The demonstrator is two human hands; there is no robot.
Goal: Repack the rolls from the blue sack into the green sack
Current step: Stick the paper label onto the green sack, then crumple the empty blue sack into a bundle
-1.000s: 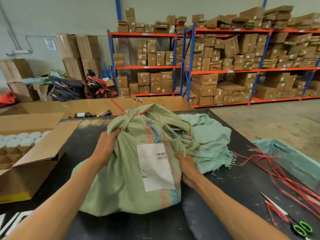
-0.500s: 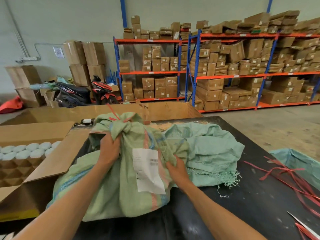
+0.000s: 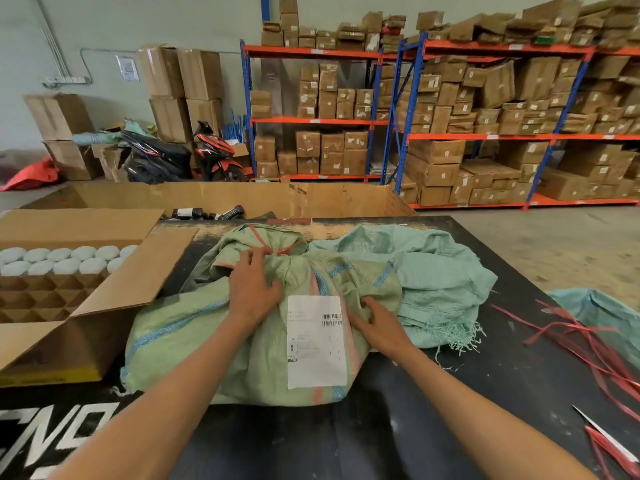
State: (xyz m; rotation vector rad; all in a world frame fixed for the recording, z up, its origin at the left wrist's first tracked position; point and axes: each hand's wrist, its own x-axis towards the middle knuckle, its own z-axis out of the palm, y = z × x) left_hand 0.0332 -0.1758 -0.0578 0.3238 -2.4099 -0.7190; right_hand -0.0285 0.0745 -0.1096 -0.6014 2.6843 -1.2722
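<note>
- Head view shows the green sack (image 3: pixel 221 337) lying full on the black counter (image 3: pixel 398 441), its neck knotted with a red tie (image 3: pixel 277 249) at 12 o'clock.
- Left hand (image 3: pixel 254 289) lies flat and open on the sack just below the knot; right hand (image 3: pixel 379 325) pinches a fold of the weave at 3 o'clock, beside the white label (image 3: pixel 317 341).
- The limp blue sack (image 3: pixel 422 282) touches the green one at 2 o'clock; no rolls show outside either.
- Risk: the knot looks loose, so dragging the sack by its fabric could open the neck and spill rolls.
- Risk: the woven edges fray, and a hard pinch may tear them.
- Risk: the scissors (image 3: pixel 604 434) and red strapping (image 3: pixel 588 344) at 4 o'clock could snag a sliding sack.
</note>
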